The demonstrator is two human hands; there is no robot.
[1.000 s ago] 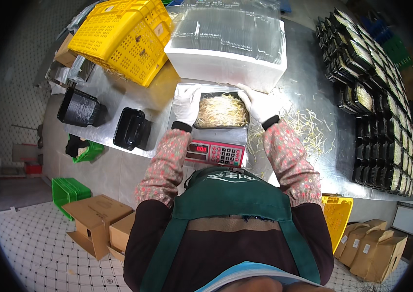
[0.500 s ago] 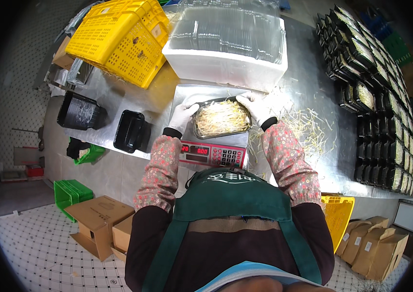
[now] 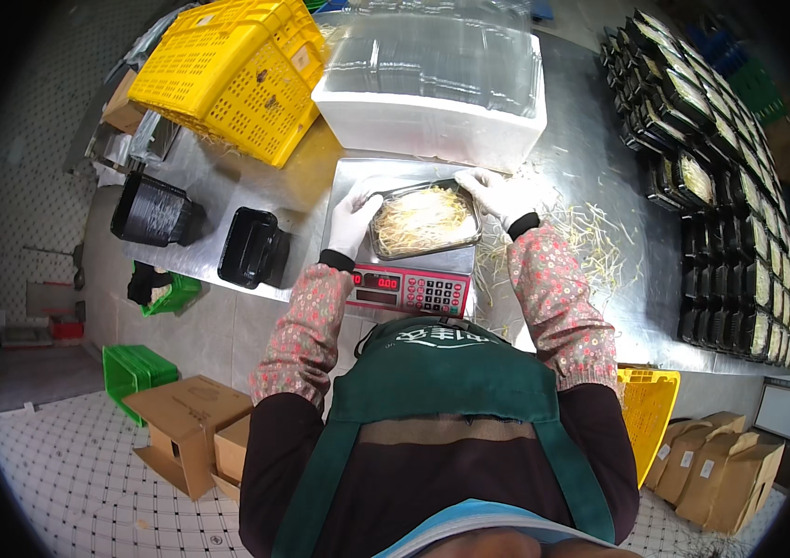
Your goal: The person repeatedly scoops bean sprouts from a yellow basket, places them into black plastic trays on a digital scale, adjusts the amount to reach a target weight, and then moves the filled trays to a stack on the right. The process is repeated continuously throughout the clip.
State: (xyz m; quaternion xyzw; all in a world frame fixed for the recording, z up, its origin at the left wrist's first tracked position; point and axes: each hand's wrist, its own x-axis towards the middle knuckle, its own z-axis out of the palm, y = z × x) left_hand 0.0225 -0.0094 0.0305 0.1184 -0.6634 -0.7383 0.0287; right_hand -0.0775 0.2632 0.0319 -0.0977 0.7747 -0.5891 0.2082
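Observation:
A black tray of pale bean sprouts [image 3: 423,219] with a clear lid sits tilted over the steel platform of a digital scale [image 3: 409,290]. My left hand [image 3: 354,219], in a white glove, grips the tray's left edge. My right hand [image 3: 499,193], also gloved, holds its far right corner. Both forearms wear flowered sleeves over a green apron.
A white foam box [image 3: 432,126] of clear lids stands behind the scale. Yellow crates [image 3: 232,74] sit far left, stacks of black trays [image 3: 251,246] at left. Several filled trays [image 3: 730,186] line the right. Loose sprouts [image 3: 590,246] litter the steel table. Cardboard boxes [image 3: 190,432] lie on the floor.
The tray now carries a clear lid and has turned slightly. My hands shifted from the far corners to its left edge and right corner.

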